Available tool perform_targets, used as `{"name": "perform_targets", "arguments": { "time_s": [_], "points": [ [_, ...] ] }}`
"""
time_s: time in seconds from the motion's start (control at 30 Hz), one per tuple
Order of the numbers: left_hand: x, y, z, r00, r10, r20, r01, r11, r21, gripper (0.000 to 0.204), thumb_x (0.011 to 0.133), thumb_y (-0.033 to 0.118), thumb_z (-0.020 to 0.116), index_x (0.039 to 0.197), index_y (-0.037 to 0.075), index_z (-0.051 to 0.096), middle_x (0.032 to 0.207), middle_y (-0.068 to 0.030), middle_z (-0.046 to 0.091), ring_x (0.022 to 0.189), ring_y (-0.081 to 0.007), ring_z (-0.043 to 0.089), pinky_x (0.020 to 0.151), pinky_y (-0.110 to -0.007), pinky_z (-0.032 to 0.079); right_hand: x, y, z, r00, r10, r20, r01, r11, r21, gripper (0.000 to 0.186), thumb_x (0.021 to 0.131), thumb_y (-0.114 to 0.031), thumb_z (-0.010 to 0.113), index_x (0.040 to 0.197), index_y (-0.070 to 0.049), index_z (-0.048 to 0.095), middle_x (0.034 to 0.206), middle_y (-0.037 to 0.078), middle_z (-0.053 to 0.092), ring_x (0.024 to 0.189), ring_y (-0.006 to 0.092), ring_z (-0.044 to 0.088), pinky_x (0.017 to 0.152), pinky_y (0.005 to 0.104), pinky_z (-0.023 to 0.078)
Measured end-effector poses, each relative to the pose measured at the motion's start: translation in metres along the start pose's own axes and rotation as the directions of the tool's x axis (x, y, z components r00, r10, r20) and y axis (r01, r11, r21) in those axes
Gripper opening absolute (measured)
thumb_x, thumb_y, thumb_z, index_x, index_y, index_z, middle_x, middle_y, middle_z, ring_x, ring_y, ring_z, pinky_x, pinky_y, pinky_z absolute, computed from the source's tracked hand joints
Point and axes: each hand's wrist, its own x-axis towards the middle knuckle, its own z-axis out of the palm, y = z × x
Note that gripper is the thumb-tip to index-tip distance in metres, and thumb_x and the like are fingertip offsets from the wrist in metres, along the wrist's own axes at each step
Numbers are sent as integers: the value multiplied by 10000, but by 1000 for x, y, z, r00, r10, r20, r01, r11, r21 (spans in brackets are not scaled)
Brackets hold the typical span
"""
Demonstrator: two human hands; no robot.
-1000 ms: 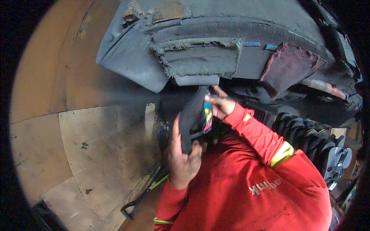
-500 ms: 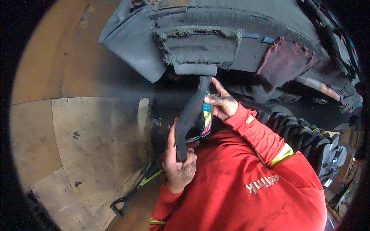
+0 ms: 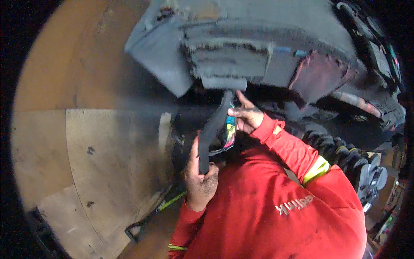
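Between both hands I hold a sandal with a thick dark sole, its side edge facing up toward me. A multicoloured strap curves out from the sole's right side. My left hand is closed around the near end, thumb on one side and fingers on the other. Farther up, my right hand grips the strap side near the far end, thumb bent over it. That far end meets or lies just under a grey rounded part of a dusty machine; exact contact is hidden.
A frayed grey cloth flap and a reddish cloth hang on the machine's front. Several dark sandals stand in a row at the right, beside a grey one. Stained boards lie left, near a dark handle.
The machine sits slightly lower and farther right in view. The sandal's near end and my left hand have shifted slightly up. Both hands keep their hold.
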Motion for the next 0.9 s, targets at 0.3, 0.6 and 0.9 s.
{"name": "perform_targets", "arguments": {
  "time_s": [0.3, 0.6, 0.9],
  "points": [
    [-81, -115, -22, 963, -267, 33, 266, 927, -262, 754, 823, 79, 750, 1464, -19, 364, 1384, -160, 522, 1231, -236, 539, 1052, -358, 420, -38, 44, 51, 971, -239, -1, 200, 817, -541, 1409, 717, 160, 773, 1513, -351, -271, 1385, 138, 455, 1101, 227, 632, 939, 387, 548],
    [46, -82, -7, 948, 93, 305, 24, 933, -359, 915, 808, 476, 788, 1502, 46, 375, 1545, -150, 361, 1408, -276, 381, 1114, -405, 350, -36, 49, 26, 965, -223, 139, 258, 709, -656, 1356, 700, 56, 800, 1558, -248, -206, 1557, 185, 293, 1366, 265, 408, 1133, 404, 356],
    [120, -39, 32, 906, -22, 423, 216, 884, -415, 743, 842, 96, 728, 1493, 7, 379, 1307, -96, 569, 1121, -143, 563, 945, -288, 478, -10, 25, 23, 959, -180, 221, 280, 731, -622, 1248, 802, 37, 792, 1562, -154, -180, 1410, 119, 475, 1208, 181, 535, 1008, 329, 493]
  ]
}}
